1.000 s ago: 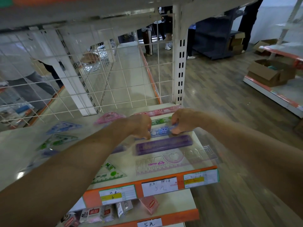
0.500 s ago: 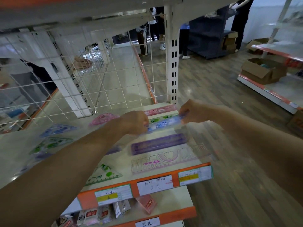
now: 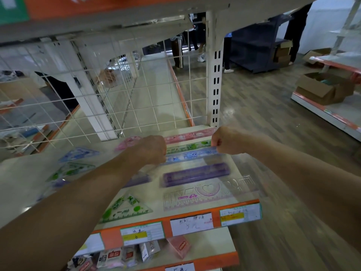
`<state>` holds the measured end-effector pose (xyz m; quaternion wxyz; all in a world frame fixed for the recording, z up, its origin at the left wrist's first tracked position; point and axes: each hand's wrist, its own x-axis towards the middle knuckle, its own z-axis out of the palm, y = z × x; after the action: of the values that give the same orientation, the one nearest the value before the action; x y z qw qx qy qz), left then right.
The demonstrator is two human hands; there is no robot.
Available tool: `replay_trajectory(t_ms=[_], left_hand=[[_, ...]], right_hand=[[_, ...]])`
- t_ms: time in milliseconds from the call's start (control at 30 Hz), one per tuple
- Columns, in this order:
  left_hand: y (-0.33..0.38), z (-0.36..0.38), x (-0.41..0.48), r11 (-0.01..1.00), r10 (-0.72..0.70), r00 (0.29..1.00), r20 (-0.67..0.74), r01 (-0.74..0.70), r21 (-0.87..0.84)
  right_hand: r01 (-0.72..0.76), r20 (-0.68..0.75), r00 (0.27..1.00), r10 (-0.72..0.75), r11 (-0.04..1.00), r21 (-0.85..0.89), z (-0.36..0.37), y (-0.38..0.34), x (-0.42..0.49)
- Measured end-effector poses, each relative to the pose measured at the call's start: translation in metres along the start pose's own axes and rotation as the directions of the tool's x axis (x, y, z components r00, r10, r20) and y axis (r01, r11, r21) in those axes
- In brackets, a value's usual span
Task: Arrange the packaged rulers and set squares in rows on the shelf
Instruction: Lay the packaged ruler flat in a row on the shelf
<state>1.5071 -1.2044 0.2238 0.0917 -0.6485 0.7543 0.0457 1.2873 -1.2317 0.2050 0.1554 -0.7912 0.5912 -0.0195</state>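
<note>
A blue packaged ruler (image 3: 192, 155) is held by both ends just above the shelf (image 3: 197, 207). My left hand (image 3: 151, 149) pinches its left end, my right hand (image 3: 224, 141) pinches its right end. Behind it lie a green ruler (image 3: 188, 146) and a pink ruler (image 3: 190, 135) in a row. In front lie a purple ruler (image 3: 195, 175) and a clear pink template ruler (image 3: 205, 194). Set squares lie to the left: pink (image 3: 128, 142), blue (image 3: 79, 153), green (image 3: 71, 170), and another green one (image 3: 127, 208) near the front edge.
A white wire grid (image 3: 93, 98) backs the shelf and a white upright post (image 3: 214, 75) stands at its right rear corner. Price labels (image 3: 190, 223) line the orange front edge. Small packs (image 3: 129, 255) sit on the lower shelf. Cardboard boxes (image 3: 322, 89) and people's legs stand beyond.
Both hands have moved the blue ruler backward toward the green ruler and spread out to its ends; the camera view shifted slightly.
</note>
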Motion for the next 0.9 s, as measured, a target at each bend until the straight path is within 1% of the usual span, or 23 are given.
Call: replay_trajectory(t_ms=[133, 267, 367, 433, 500, 567, 633, 767, 833, 900], left_hand=[[0.002, 0.002, -0.001, 0.998, 0.006, 1.000, -0.006, -0.007, -0.066], [-0.004, 0.003, -0.002, 0.986, -0.001, 1.000, 0.000, 0.001, -0.167], [-0.006, 0.002, -0.001, 0.980, 0.006, 1.000, -0.012, -0.008, -0.199], [-0.008, 0.000, 0.002, 0.975, 0.018, 1.000, 0.012, -0.015, -0.220], [-0.011, -0.003, 0.004, 0.973, 0.043, 0.997, 0.062, -0.027, -0.228], [-0.012, -0.004, 0.005, 0.980, 0.070, 0.993, 0.098, -0.050, -0.193], [-0.007, -0.003, 0.002, 0.990, 0.101, 0.991, 0.089, -0.091, -0.112], [0.002, 0.007, -0.005, 0.988, 0.155, 0.987, 0.037, -0.155, -0.001], [0.005, 0.009, -0.006, 0.984, 0.169, 0.985, 0.029, -0.171, 0.044], [0.007, 0.008, -0.006, 0.982, 0.176, 0.984, 0.029, -0.178, 0.069]], right_hand=[[0.040, -0.003, 0.999, -0.040, 0.999, 0.000, 0.006, -0.002, 0.000], [0.026, 0.007, 1.000, -0.027, 0.998, 0.054, 0.004, -0.003, -0.002], [0.025, 0.017, 1.000, -0.026, 0.998, 0.057, 0.001, -0.003, -0.001], [0.023, 0.034, 0.999, -0.026, 0.997, 0.074, -0.003, -0.001, 0.000], [0.015, 0.083, 0.996, -0.024, 0.994, 0.109, -0.007, 0.000, 0.000], [0.022, 0.130, 0.991, -0.038, 0.992, 0.121, -0.010, 0.000, -0.001], [0.022, 0.142, 0.989, -0.039, 0.993, 0.119, -0.011, 0.001, -0.002], [-0.015, 0.123, 0.992, 0.004, 0.996, 0.084, -0.011, 0.000, 0.003], [-0.045, 0.108, 0.994, 0.037, 0.997, 0.069, -0.011, -0.001, 0.005], [-0.044, 0.113, 0.993, 0.040, 0.999, 0.029, -0.011, -0.001, 0.007]])
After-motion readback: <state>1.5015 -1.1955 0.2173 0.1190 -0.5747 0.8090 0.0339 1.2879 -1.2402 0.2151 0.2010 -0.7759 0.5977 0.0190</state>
